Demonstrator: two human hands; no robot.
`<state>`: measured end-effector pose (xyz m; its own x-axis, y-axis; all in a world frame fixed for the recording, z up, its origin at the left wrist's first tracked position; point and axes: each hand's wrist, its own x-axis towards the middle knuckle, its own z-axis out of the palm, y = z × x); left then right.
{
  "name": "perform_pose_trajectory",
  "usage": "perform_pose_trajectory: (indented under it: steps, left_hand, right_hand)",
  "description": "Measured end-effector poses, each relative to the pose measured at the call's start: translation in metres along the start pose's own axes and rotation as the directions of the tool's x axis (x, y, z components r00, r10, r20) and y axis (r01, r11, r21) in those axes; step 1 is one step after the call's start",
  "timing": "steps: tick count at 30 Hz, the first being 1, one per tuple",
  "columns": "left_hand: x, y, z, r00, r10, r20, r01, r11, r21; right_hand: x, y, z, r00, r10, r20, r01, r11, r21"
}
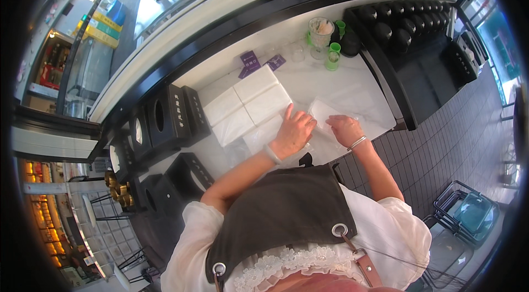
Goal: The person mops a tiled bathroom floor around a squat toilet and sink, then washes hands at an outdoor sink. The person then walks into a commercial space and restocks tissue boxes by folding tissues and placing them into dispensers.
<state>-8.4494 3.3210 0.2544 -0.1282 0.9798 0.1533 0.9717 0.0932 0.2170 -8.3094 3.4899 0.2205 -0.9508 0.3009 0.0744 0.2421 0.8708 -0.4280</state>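
Observation:
A white napkin pack [324, 111] in clear plastic lies on the white marble-look counter [355, 89] in front of me. My left hand [295, 133] grips the wrapper at the pack's left side with thumb and bent fingers, its index finger pointing away. On the pack's near right part, my right hand [346, 130] has its fingers curled onto the plastic; their tips are partly hidden. Left of my hands, several white napkin stacks [248, 97] sit side by side in clear film. More loose clear film [264, 135] lies partly under my left forearm.
Black tissue boxes [171, 114] with writing line the left side. Purple cards [250, 62], a glass jar [320, 31] and green cups [333, 56] stand along the back. At right is a black rack [417, 69] with rows of dark rounded objects; folded chairs [471, 209] lean lower right.

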Motion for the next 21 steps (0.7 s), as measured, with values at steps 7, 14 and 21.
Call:
perform_pose_trajectory:
  steps: [7, 14, 21]
  left_hand:
    - [0.003, 0.004, -0.001, 0.999, 0.015, -0.042, -0.018, 0.998, -0.059]
    - [-0.025, -0.004, -0.060, 0.967, -0.136, -0.218, 0.106, 0.984, -0.143]
    - [-0.154, -0.046, -0.136, 0.609, -0.593, -0.527, 0.501, 0.802, -0.325]
  right_hand:
    - [0.013, -0.013, -0.001, 0.972, 0.063, 0.226, -0.038, 0.993, -0.113]
    - [0.023, -0.026, 0.002, 0.988, 0.147, -0.042, -0.152, 0.968, -0.200]
    - [0.013, -0.069, -0.033, 0.936, -0.089, -0.341, 0.141, 0.981, 0.132]
